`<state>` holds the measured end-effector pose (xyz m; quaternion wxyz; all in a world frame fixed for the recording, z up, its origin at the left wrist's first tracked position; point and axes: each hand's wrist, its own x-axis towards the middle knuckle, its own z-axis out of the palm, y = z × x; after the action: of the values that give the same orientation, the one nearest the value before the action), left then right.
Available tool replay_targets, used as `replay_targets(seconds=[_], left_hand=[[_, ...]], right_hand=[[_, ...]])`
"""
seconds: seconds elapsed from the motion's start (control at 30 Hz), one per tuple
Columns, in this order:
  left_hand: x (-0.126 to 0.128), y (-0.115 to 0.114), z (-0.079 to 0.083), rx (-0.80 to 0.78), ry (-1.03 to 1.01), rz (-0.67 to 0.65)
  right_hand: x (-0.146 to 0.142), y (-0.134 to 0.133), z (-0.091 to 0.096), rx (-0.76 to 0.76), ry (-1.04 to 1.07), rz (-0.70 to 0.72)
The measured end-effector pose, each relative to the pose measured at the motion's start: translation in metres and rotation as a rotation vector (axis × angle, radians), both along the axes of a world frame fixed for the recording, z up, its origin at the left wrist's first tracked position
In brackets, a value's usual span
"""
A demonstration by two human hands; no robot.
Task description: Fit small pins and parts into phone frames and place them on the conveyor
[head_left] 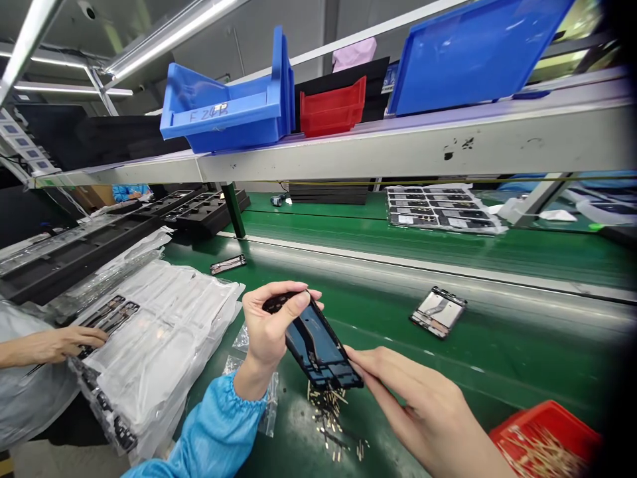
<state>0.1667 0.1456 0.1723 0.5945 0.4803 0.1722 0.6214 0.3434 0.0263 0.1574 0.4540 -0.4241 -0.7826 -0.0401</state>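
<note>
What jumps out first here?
The left hand gripping a dark phone housing at centre, with the right hand at its lower edge, draws the eye first. Just below, small gold-coloured pieces lie scattered on the green bench, and more fill a red bin at lower right. Overhead, a bright blue plastic bin stands out on the shelf.

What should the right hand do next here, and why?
Probably the right hand should sweep the loose gold strips off the green mat into the red bin. They lie scattered under the phone frame that the left hand holds, and the bin already holds similar strips.
</note>
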Motion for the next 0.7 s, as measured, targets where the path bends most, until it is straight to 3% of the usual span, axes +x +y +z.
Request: replay_targets(seconds=[0.2,0.47,0.7], left_hand=[[0.001,-0.002,0.008,-0.129,0.020,0.038],[-0.003,-0.010,0.004,-0.053,0.131,0.097],[-0.007,-0.009,0.000,0.064,0.123,0.034]], right_hand=[[0.006,0.003,-0.008,-0.116,0.095,0.041],[-0.005,0.000,-0.015,-0.077,0.054,-0.036],[-0.004,-0.009,-0.012,-0.224,0.121,-0.040]])
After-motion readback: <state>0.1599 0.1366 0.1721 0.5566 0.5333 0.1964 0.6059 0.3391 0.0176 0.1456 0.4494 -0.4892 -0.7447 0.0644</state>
